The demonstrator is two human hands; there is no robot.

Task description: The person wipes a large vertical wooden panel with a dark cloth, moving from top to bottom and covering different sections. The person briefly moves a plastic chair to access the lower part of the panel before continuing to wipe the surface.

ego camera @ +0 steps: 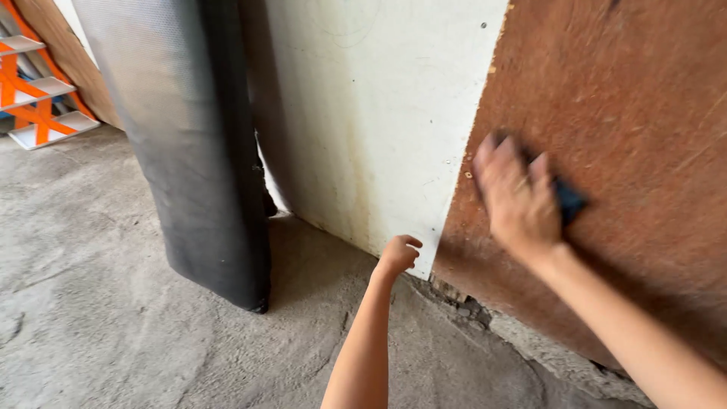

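A large brown board (628,98) stands upright at the right. My right hand (518,198), blurred by motion, presses a small dark blue pad (569,200) flat against the board's face near its left edge. Only the pad's right end shows past my fingers. My left hand (397,254) hangs lower, with its fingers curled at the bottom edge of a white panel (371,113), close to the brown board's lower left corner. Nothing shows inside that hand.
A tall black padded roll (198,151) leans on the white panel at the left. An orange and white folding rack (36,98) stands at the far left. The rough concrete floor (113,303) is cracked and crumbled below the brown board.
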